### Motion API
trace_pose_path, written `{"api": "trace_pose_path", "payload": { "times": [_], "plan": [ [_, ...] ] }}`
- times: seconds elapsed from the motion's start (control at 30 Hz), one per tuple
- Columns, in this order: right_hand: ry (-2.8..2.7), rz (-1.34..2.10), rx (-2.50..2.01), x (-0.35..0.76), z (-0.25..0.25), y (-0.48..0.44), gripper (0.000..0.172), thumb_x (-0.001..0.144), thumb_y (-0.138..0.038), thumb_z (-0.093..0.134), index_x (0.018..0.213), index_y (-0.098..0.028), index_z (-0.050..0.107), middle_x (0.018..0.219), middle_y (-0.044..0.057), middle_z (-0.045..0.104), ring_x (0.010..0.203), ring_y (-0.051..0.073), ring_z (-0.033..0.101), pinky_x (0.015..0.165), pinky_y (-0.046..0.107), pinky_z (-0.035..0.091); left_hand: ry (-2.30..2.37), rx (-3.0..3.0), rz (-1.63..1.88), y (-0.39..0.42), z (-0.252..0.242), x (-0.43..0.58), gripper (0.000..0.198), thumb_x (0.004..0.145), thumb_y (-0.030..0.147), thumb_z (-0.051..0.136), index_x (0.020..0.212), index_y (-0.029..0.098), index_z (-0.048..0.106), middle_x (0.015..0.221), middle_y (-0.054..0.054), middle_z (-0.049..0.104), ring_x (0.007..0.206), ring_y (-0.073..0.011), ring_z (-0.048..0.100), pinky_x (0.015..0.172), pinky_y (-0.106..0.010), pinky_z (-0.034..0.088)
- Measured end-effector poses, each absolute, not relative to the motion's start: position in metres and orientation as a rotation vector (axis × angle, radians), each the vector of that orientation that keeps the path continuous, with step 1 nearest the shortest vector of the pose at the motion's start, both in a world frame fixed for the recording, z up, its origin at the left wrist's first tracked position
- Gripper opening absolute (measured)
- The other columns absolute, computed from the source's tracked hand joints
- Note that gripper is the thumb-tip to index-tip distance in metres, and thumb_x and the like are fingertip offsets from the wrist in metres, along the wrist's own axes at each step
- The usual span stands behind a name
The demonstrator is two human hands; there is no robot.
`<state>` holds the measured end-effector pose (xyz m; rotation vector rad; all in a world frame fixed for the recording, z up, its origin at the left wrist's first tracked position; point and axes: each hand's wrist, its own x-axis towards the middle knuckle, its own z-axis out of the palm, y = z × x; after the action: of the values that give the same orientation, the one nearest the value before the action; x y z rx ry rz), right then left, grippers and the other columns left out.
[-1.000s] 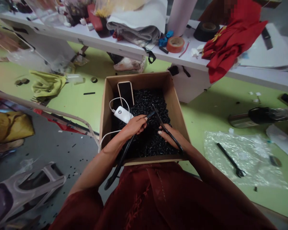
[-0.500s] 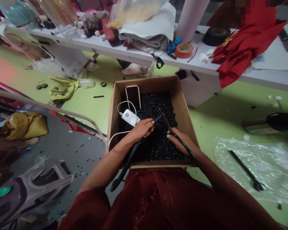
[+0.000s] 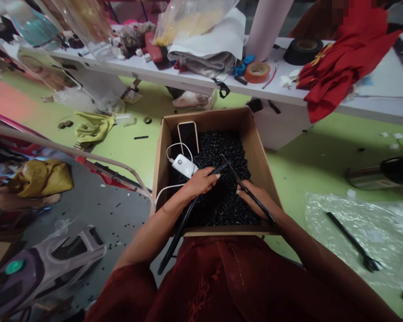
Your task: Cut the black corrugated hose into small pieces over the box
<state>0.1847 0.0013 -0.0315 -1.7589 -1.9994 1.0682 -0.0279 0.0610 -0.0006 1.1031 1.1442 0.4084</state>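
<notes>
My left hand (image 3: 204, 180) is closed round a black ribbed tube (image 3: 187, 215), whose short end points right past my fingers and whose long end hangs over the front of a cardboard box (image 3: 267, 179). Long dark scissors or shears (image 3: 251, 194) lie along my right hand (image 3: 253, 197), which is closed on them; the blade end is at the tip of the tube. Small black cut pieces (image 3: 223, 145) fill much of the box under both hands. A white power bank (image 3: 184, 165) with a cable and a phone (image 3: 188, 136) lie in the box's left part.
Behind the box, a white shelf (image 3: 188, 80) holds orange tape (image 3: 257, 71), black tape (image 3: 302, 50) and red cloth (image 3: 342, 67). Right of it are a plastic sheet (image 3: 322, 250) and a black tool (image 3: 351, 239). A purple and grey stool (image 3: 50, 259) stands at lower left.
The view has shifted slightly, so the surroundings appear a little further right. Both hands keep their holds; the tube and the blades remain close together.
</notes>
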Motion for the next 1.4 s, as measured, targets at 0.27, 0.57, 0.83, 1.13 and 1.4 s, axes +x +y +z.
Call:
{"api": "trace_pose_path", "payload": {
  "times": [0.27,0.57,0.83,1.13,1.4],
  "plan": [
    [-2.044,1.021,-1.770,0.184,-0.037,0.001,0.017,0.088,-0.035,0.040,0.090,-0.023,0.051,0.078,0.004,0.065,0.072,0.019,0.063,0.065,0.027,0.044,1.175,1.122,0.380,0.062,-0.002,-0.028,0.014,0.088,0.019,0.047,0.075,0.017,0.045,0.055,0.007,0.041,0.034,-0.0013,0.032,0.032,-0.015,0.020],
    [-2.054,1.034,-1.840,0.181,-0.035,0.002,0.015,0.089,-0.030,0.038,0.090,-0.022,0.051,0.073,0.003,0.061,0.067,0.017,0.061,0.063,0.025,0.041,1.197,1.107,0.348,0.065,-0.006,-0.028,0.008,0.089,0.019,0.047,0.081,0.016,0.049,0.056,0.007,0.042,0.034,-0.0014,0.032,0.032,-0.015,0.021],
    [-2.088,1.007,-1.829,0.183,-0.039,0.002,0.014,0.089,-0.030,0.038,0.089,-0.022,0.050,0.068,0.002,0.058,0.064,0.017,0.059,0.060,0.024,0.039,1.206,1.136,0.358,0.065,-0.009,-0.028,0.009,0.088,0.021,0.048,0.080,0.017,0.049,0.057,0.007,0.042,0.035,-0.0017,0.034,0.032,-0.015,0.022],
    [-2.139,0.959,-1.870,0.181,-0.041,0.004,0.014,0.087,-0.025,0.039,0.092,-0.021,0.052,0.067,0.003,0.059,0.063,0.017,0.058,0.061,0.024,0.039,1.238,1.133,0.356,0.066,-0.016,-0.026,0.015,0.087,0.023,0.048,0.074,0.018,0.043,0.055,0.007,0.040,0.034,-0.0020,0.031,0.032,-0.015,0.020],
    [-2.152,0.972,-1.854,0.184,-0.041,0.005,0.014,0.086,-0.022,0.041,0.093,-0.021,0.054,0.070,0.002,0.061,0.064,0.016,0.058,0.061,0.023,0.039,1.242,1.151,0.358,0.064,-0.013,-0.026,0.012,0.087,0.021,0.047,0.075,0.018,0.044,0.058,0.007,0.042,0.035,-0.0019,0.032,0.033,-0.016,0.021]
  ]
}}
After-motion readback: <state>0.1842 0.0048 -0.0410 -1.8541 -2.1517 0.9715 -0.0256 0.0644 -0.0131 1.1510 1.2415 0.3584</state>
